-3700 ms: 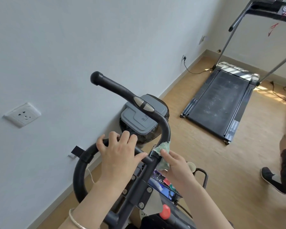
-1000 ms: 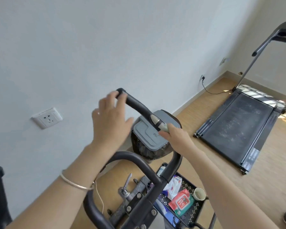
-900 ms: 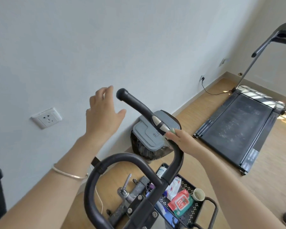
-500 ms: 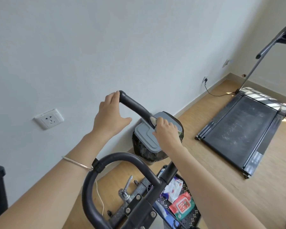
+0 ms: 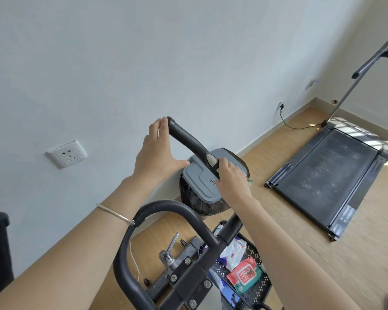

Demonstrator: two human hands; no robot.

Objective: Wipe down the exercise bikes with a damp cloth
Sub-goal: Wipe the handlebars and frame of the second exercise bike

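- Right hand (image 5: 231, 177) curls round the handlebar (image 5: 186, 139), with the cloth (image 5: 250, 180) beneath its palm and only a green corner showing.
- Left hand (image 5: 154, 157) has straight fingers touching the bar's tip.
- Wooden floor (image 5: 278, 220), white wall (image 5: 143, 52); treadmill (image 5: 329, 173) right of both hands.

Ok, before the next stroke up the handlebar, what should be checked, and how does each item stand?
1. Cloth in right hand: ok, though only a green edge peeks out beside the hand.
2. Right hand wrapped round the handlebar: ok, just below the sensor.
3. Left hand steadying the bar: ok, fingers touch its end, thumb spread.
4. Bar bare between the hands: ok.
5. Bar end free to wipe: not ok, the left hand's fingers cover it.
6. Cloth damp: cannot tell.
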